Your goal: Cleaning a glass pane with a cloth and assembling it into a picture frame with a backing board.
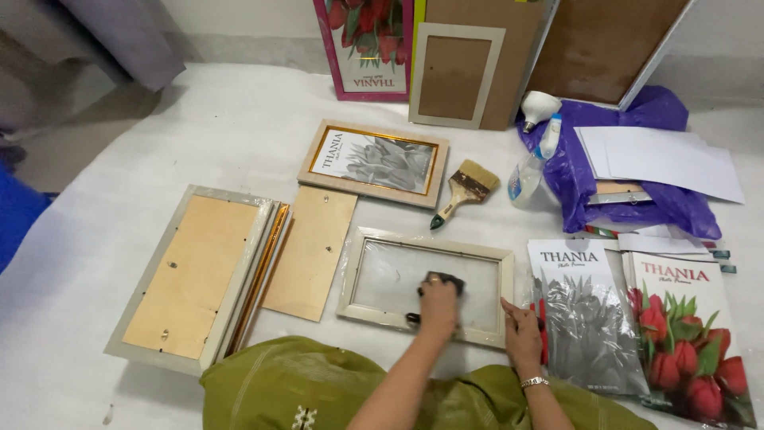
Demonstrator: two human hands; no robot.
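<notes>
Our left hand (438, 305) is closed around a small dark pad (446, 280), pressing it onto the glass of the pale empty frame (426, 285) lying flat on the white surface (199, 135) in front of us. Our right hand (521, 334) lies open, fingers flat against the frame's lower right edge. Just above the frame lies a paintbrush (461, 191), and beside that a spray bottle (532, 166). Left of the frame lies a brown backing board (312, 251).
</notes>
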